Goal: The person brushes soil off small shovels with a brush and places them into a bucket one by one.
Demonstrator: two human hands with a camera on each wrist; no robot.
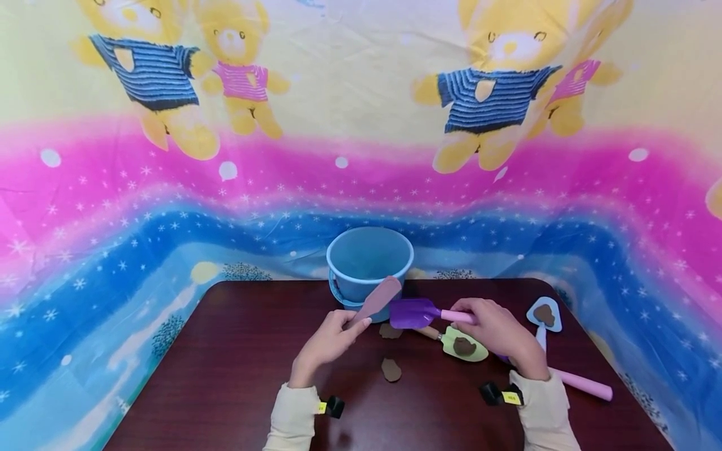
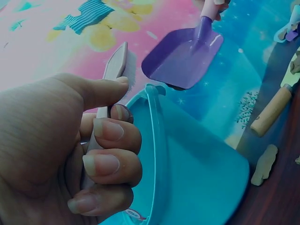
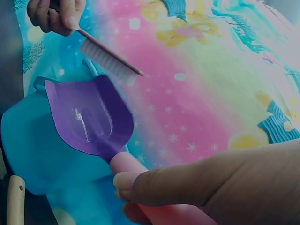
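My L hand (image 1: 333,341), lower ctr of head view: fingers curled round handle of pink brush (image 1: 376,299), thumb on it. My R hand (image 1: 496,329), lower right of ctr: thumb + fingers gripping pink handle of purple shovel (image 1: 414,313), blade pointing frame-left. Blue bucket (image 1: 351,288) mid-frame at back of table (image 1: 237,351); brush + shovel block pt of its front. Flat brown piece (image 1: 391,369) btwn my hands, 2nd brown piece (image 1: 389,331) nr bucket base. Green trowel (image 1: 479,355) w/ brown lump (image 1: 465,346) just left of R hand. Far right: lt-blue shovel (image 1: 555,321) w/ lump; pink rod (image 1: 586,384), one end hidden by my R arm.
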